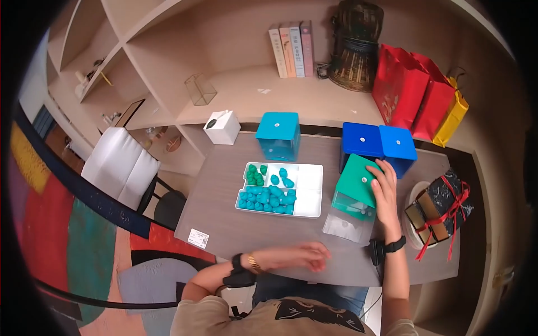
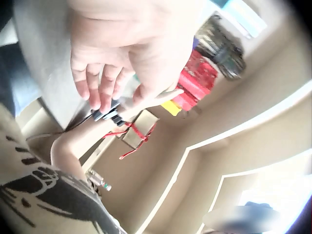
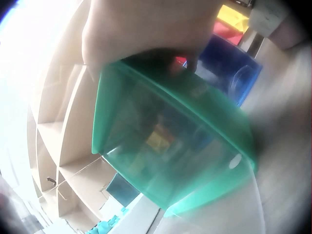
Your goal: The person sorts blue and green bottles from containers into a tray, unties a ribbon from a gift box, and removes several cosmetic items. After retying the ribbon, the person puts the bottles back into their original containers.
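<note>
My right hand grips a green see-through box at the right of the table, fingers over its top edge. The box looks tilted in the right wrist view, and part of the hand hides its top. Clear plastic shows below its green part. My left hand hovers at the table's front edge with its fingers loosely extended, holding nothing. Between the hands and the back boxes lies a white divided tray. Small teal pieces and green pieces fill some of its compartments.
A teal box and a white cube stand at the back. Two blue boxes are just behind the green one. At the right sits a ribbon-tied package. Red bags and books stand on the shelf behind.
</note>
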Tool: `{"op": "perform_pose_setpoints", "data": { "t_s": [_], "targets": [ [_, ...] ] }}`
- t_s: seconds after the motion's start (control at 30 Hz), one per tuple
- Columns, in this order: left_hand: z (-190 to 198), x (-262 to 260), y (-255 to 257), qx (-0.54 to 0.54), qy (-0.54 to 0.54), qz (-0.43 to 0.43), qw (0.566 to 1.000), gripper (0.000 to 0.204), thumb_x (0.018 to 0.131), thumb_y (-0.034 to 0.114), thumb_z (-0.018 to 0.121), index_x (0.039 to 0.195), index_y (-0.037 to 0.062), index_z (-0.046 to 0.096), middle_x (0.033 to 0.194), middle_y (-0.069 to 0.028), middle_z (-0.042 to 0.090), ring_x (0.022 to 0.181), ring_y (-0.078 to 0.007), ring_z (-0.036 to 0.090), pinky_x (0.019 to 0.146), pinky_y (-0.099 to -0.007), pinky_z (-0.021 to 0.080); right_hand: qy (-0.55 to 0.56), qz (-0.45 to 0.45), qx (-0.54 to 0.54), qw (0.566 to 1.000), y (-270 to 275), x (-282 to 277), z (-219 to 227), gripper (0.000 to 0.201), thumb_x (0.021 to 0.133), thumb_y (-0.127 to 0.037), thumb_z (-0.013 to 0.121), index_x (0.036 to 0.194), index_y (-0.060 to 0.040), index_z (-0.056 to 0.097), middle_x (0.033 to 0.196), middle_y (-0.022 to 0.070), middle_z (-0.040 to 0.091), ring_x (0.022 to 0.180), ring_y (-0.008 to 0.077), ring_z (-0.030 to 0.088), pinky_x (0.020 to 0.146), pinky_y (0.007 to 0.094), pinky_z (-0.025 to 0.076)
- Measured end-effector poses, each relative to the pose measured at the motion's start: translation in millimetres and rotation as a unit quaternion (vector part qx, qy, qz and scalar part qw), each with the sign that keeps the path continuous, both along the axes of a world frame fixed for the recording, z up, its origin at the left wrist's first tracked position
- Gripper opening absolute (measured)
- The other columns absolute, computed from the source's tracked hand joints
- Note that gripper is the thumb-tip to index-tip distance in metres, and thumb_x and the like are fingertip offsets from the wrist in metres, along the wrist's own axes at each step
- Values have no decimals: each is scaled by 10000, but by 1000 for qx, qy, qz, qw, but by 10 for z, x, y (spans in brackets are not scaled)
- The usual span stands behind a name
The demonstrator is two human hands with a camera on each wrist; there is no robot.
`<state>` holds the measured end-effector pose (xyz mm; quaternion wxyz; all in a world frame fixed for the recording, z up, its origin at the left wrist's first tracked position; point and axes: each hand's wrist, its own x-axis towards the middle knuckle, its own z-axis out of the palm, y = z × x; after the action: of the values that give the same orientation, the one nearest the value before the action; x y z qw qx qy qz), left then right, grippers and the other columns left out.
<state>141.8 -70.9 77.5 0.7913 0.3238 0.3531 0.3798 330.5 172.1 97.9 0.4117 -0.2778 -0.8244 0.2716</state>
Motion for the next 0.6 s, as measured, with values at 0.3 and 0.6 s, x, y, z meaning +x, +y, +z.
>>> {"op": "perform_pose_setpoints", "data": {
  "t_s": [0.3, 0.6],
  "targets": [
    [550, -1781, 286, 280, 647, 285, 649, 170, 888, 78, 737, 1053, 36, 723, 935, -100, 707, 823, -193, 690, 774, -334, 562, 0, -3, -10, 1000, -1, -4, -22, 359, 988, -270, 558, 1220, -27, 683, 1466, 166, 520, 1445, 367, 360, 1197, 473, 260],
    [73, -2216, 825, 276, 786, 152, 532, 197, 800, 92, 764, 988, 37, 743, 949, -159, 712, 872, -354, 694, 799, -440, 564, -5, -7, -3, 1000, 25, 3, -68, 339, 963, -239, 571, 1200, -26, 689, 1465, 162, 525, 1435, 367, 375, 1195, 474, 263]
  ]
}}
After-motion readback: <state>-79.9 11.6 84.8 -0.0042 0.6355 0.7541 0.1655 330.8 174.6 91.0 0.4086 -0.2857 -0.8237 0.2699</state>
